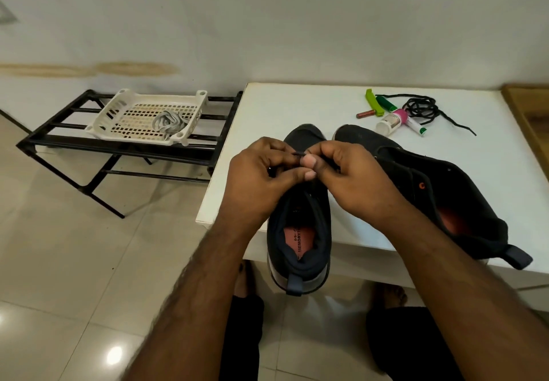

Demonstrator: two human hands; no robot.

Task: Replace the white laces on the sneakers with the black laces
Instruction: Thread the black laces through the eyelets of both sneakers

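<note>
Nearest the lens, two bare forearms reach up from about 6 o'clock and meet over the near sneaker [298,232], which stands heel toward the wearer and toe toward 12 o'clock, its heel overhanging the front edge of the white table [285,107]. Going left to right: at 10 o'clock a black metal rack [59,140] carries a white perforated basket [118,104], and in it lies a loose bundle of pale laces [169,123], seemingly the removed ones. The left hand [261,175] has fingers curled in over the eyelet area, thumb pressed against the opposite thumb; what it grips is hidden, though it appears to pinch lace or upper. The right hand [350,175] pinches the tip of a black lace [298,153], the aglet poking toward 9 o'clock, its long axis running across the shoe rather than along it. So the tip points at the left-side eyelets, with the left hand closest to receive it; the threading probably turns on lining that axis up with a hole. At 3 o'clock the second sneaker [430,190] lies tilted, showing no lace. Beyond it, at 1 o'clock, small bottles and tubes [392,119] sit beside the spare coiled black lace [421,109].
</note>
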